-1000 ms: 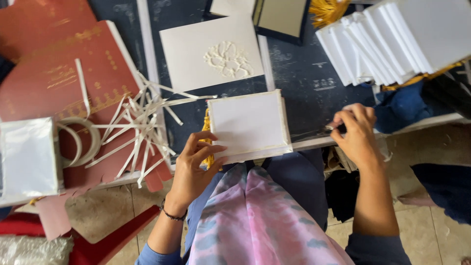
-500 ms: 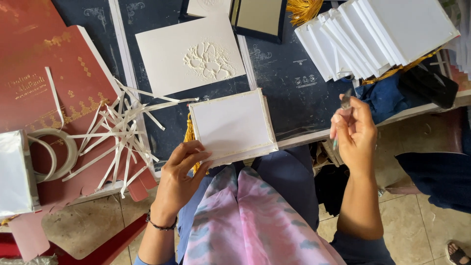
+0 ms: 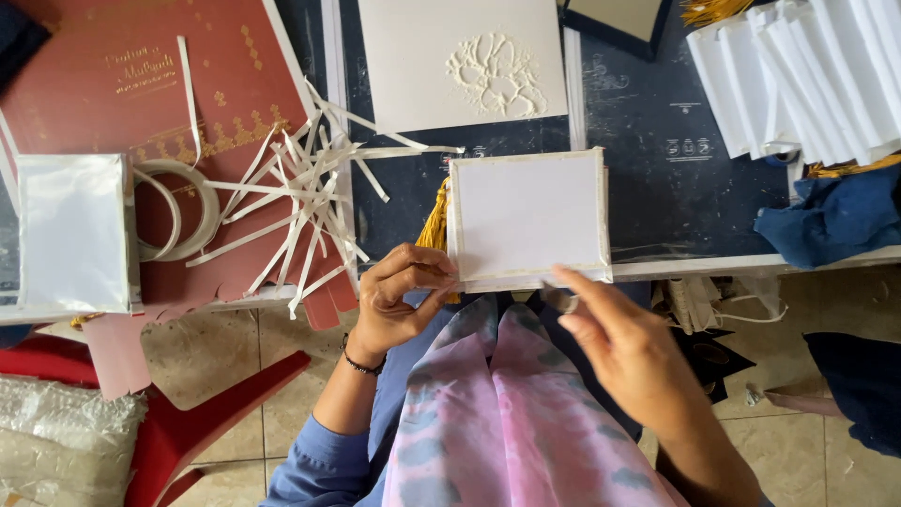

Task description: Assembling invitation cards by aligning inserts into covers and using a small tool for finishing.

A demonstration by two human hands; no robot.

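Note:
A white rectangular card (image 3: 526, 214) with a pale border lies at the near edge of the dark work table (image 3: 657, 169). A yellow tassel (image 3: 434, 225) sticks out at its left side. My left hand (image 3: 399, 300) pinches the card's lower left corner. My right hand (image 3: 624, 343) reaches in from the right, and its fingertips touch the card's near edge. Whether the right hand holds anything small is hidden.
A white embossed flower card (image 3: 465, 61) lies behind. A heap of white paper strips (image 3: 300, 197) and a tape roll (image 3: 174, 211) sit on red printed sheets (image 3: 188, 84). White folded cards (image 3: 807, 75) are stacked right, above blue cloth (image 3: 831, 221). A red stool (image 3: 188, 422) stands below left.
My right hand came in from the table edge on the right to the card's near edge. My left hand stayed at the card's left corner. The view moved closer.

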